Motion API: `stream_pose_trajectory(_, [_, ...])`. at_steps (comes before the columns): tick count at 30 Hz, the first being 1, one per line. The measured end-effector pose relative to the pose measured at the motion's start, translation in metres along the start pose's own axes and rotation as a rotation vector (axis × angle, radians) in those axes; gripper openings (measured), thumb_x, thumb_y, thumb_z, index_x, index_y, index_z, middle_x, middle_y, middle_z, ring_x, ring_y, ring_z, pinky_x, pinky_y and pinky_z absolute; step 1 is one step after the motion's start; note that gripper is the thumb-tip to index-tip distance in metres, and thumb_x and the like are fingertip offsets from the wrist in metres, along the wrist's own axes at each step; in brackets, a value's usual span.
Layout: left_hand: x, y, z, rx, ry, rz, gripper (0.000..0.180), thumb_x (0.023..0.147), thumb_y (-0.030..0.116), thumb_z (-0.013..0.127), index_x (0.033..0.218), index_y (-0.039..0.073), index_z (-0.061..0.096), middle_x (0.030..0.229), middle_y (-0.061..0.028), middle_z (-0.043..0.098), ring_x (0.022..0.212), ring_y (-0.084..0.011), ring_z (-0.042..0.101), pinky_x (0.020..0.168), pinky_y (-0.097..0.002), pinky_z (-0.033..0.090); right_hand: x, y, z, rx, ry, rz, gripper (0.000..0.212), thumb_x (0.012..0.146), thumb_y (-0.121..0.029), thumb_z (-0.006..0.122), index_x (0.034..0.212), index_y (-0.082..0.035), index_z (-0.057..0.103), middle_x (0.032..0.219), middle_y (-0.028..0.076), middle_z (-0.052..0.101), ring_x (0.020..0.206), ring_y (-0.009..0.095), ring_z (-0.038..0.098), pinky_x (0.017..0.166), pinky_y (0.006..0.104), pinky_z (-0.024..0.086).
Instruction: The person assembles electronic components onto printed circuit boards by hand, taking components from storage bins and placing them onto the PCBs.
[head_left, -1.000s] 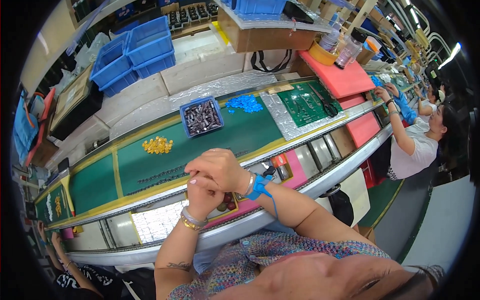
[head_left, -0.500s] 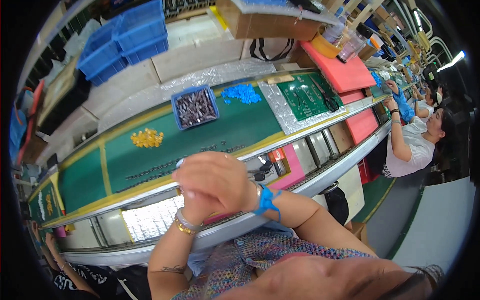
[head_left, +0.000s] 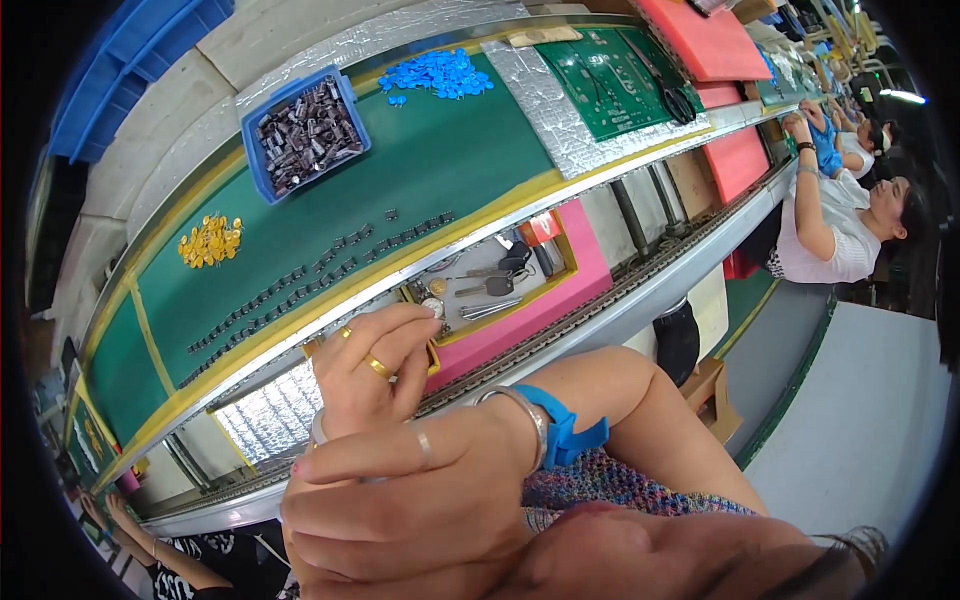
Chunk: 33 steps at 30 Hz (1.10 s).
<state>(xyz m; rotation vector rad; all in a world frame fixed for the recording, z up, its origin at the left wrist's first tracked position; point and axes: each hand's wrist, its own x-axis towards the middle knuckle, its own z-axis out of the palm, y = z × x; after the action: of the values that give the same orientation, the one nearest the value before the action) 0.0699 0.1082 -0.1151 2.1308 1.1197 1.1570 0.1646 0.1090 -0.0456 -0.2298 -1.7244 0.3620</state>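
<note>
My left hand (head_left: 372, 360), with gold rings, is raised at the near edge of the bench, beside an open pink-edged drawer (head_left: 590, 260). Its fingers are loosely bent and apart, with nothing visible in them. My right hand (head_left: 410, 500), with a blue band (head_left: 560, 430) and a silver bangle at the wrist, lies across my left wrist, nearer to me. Its fingers are curled; what they grip is hidden. Rows of small black components (head_left: 320, 285) lie on the green mat (head_left: 440, 165) beyond. Keys (head_left: 490, 285) and coins lie in the drawer.
A blue bin (head_left: 255, 160) holds dark cylindrical components. Piles of yellow parts (head_left: 210, 242) and blue parts (head_left: 437, 75) flank it. A green circuit board (head_left: 600, 90) and black-handled scissors (head_left: 678, 105) lie farther right. A co-worker (head_left: 840, 220) sits at the right.
My hands have come apart from one clasped shape. The right hand has moved down and nearer over the left wrist; the left hand's ringed fingers now show. The view has shifted closer to the bench.
</note>
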Motion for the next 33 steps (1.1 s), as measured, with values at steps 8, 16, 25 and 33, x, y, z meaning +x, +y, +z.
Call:
stream_pose_trajectory(8, [0.001,0.004,-0.017,0.116,0.043,-0.159,0.024,0.071,-0.010,0.064,0.089,0.005,0.064,0.087,-0.0136,0.065,0.081,-0.0271,0.065,0.071,-0.0314,0.051,-0.015,0.009,0.022,-0.147,-0.297,-0.055,0.012,0.063,-0.022,0.059,0.067,-0.011,0.055,0.062,0.005,0.051,0.062,0.024,0.053,0.059,0.0347,0.042])
stream_pose_trajectory(16, [0.004,-0.008,-0.026,0.414,-0.419,-0.244,0.013,0.078,0.013,0.062,0.090,0.008,0.066,0.085,-0.0084,0.063,0.080,-0.0282,0.062,0.068,-0.0362,0.049,0.006,0.094,-0.039,-0.592,0.053,0.076,0.006,0.078,-0.016,0.062,0.075,-0.011,0.063,0.066,0.006,0.061,0.061,0.023,0.060,0.054,0.0335,0.046])
stream_pose_trajectory(25, [-0.026,-0.001,0.024,0.364,-0.703,-0.162,0.013,0.078,0.014,0.060,0.087,0.006,0.065,0.082,-0.0105,0.061,0.077,-0.0287,0.062,0.064,-0.0394,0.050,0.014,0.085,-0.057,-0.437,0.120,0.308,0.008,0.081,-0.013,0.060,0.082,-0.006,0.063,0.066,0.011,0.059,0.062,0.029,0.058,0.054,0.0356,0.045])
stream_pose_trajectory(33, [-0.030,-0.009,0.038,0.419,-0.815,-0.166,0.023,0.081,0.015,0.059,0.102,0.008,0.066,0.082,-0.0102,0.058,0.078,-0.0299,0.060,0.067,-0.0393,0.049,0.010,0.094,-0.056,-0.536,0.036,0.409,0.012,0.083,-0.017,0.058,0.081,-0.006,0.061,0.068,0.013,0.060,0.066,0.031,0.059,0.057,0.0396,0.046])
